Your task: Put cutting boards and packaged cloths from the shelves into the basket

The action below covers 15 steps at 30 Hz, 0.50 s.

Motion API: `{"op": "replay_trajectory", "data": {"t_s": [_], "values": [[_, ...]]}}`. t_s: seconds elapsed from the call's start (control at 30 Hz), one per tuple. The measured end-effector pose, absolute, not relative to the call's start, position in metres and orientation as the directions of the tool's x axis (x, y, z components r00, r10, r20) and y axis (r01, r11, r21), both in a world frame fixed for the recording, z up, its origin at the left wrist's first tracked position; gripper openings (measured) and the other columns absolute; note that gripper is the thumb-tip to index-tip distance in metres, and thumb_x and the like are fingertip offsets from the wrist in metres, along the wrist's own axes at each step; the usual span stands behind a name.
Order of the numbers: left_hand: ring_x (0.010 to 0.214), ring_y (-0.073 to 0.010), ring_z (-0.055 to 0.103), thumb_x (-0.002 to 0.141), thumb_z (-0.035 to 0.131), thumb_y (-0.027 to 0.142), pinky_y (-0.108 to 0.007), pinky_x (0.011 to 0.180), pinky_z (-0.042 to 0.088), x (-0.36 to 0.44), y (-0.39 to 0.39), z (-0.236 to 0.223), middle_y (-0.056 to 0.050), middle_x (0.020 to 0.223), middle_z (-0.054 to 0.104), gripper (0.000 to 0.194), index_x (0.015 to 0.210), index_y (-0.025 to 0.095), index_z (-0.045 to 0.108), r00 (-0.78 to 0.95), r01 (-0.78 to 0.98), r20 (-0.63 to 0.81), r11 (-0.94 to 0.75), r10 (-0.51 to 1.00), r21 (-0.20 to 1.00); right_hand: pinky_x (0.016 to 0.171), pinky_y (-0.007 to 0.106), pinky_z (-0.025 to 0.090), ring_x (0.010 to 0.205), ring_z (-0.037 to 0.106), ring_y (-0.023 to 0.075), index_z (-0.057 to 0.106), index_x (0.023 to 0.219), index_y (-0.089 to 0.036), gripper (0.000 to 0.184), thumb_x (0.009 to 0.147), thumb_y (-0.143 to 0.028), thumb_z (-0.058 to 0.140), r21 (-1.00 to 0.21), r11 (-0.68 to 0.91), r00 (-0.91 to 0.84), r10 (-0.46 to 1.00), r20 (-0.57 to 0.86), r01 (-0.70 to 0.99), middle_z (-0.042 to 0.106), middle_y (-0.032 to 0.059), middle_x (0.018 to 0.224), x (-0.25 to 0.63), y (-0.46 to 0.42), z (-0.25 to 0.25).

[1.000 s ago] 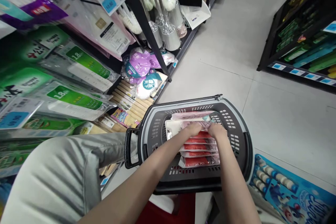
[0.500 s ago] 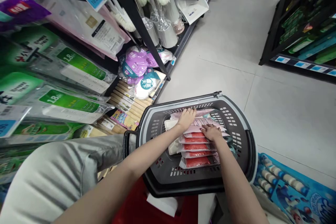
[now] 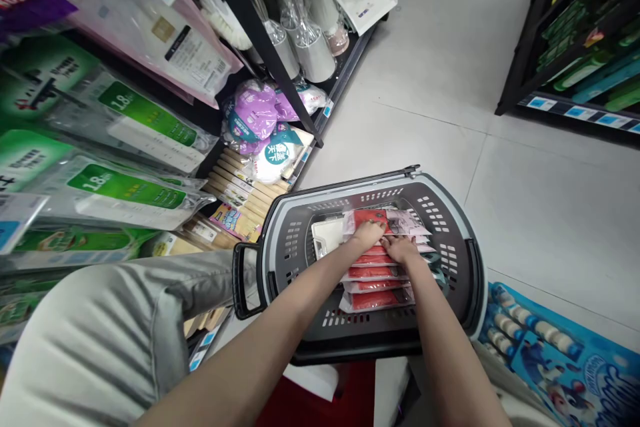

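Red packets (image 3: 376, 301) in clear plastic sleeves stand in an overlapping row inside a dark grey shopping basket (image 3: 345, 339). The farthest packet (image 3: 407, 221) shows its red and pale pink face. On its near edge, my left hand (image 3: 369, 233) has its fingers bent over the plastic. Close beside it, my right hand (image 3: 401, 250) lies on the packets just behind, fingers spread and pointing away from me. Left of the row is a white flat item (image 3: 327, 237), partly covered by my left forearm. Some teal thing (image 3: 439, 273) shows at the right of the packets.
A shelf at left holds green hanging packs (image 3: 127, 187), toilet brushes (image 3: 315, 57), purple bagged items (image 3: 255, 110) and wooden rods (image 3: 240, 187). Across the grey floor (image 3: 425, 107) stands a dark shelf (image 3: 530, 60). A blue carton (image 3: 565, 353) sits right of the basket.
My left hand has moved nearer and to the right, towards my right hand. The farthest packet now shows its red face. The view has shifted slightly.
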State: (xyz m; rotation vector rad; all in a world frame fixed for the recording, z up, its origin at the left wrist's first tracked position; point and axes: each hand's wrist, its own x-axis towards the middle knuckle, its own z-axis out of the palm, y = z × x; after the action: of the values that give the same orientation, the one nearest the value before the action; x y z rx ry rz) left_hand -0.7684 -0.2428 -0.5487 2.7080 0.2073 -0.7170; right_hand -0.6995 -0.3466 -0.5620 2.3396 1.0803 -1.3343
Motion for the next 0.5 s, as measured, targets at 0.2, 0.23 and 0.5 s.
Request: {"op": "replay_trajectory", "data": {"t_s": [0.2,0.23,0.5], "values": [[0.088,-0.0178,0.061,0.085,0.052,0.022,-0.037,0.078,0.051,-0.748,-0.242,-0.552,-0.008,0.094,0.063,0.018,0.096,0.009,0.059,0.799,0.303,-0.593,-0.919,0.100,0.252,0.096,0.044,0.028,0.119,0.039,0.0293,0.044,0.125,-0.016,0.048,0.088,-0.038,0.022,-0.132,-0.716,0.344,0.478,-0.808,0.686,0.045,0.0156,0.129,-0.708,-0.338,-0.553],[0.088,-0.0178,0.060,0.084,0.052,0.023,-0.037,0.078,0.051,-0.744,-0.240,-0.551,-0.008,0.094,0.063,0.019,0.094,0.009,0.059,0.791,0.318,-0.602,-0.915,0.112,0.248,0.096,0.043,0.028,0.120,0.038,0.0293,0.043,0.126,-0.015,0.048,0.088,-0.036,0.021,-0.128,-0.718,0.351,0.478,-0.805,0.684,0.044,0.0165,0.130,-0.709,-0.337,-0.552],[0.094,-0.0210,0.060,0.086,0.045,0.017,-0.038,0.081,0.049,-0.761,-0.225,-0.555,-0.012,0.102,0.063,0.027,0.111,0.013,0.055,0.805,0.410,-0.572,-0.845,0.158,0.344,0.100,0.040,0.023,0.128,0.025,0.0253,0.032,0.133,-0.019,0.048,0.088,-0.034,0.026,-0.146,-0.707,0.356,0.510,-0.783,0.692,0.031,0.0114,0.140,-0.713,-0.341,-0.550]]}}
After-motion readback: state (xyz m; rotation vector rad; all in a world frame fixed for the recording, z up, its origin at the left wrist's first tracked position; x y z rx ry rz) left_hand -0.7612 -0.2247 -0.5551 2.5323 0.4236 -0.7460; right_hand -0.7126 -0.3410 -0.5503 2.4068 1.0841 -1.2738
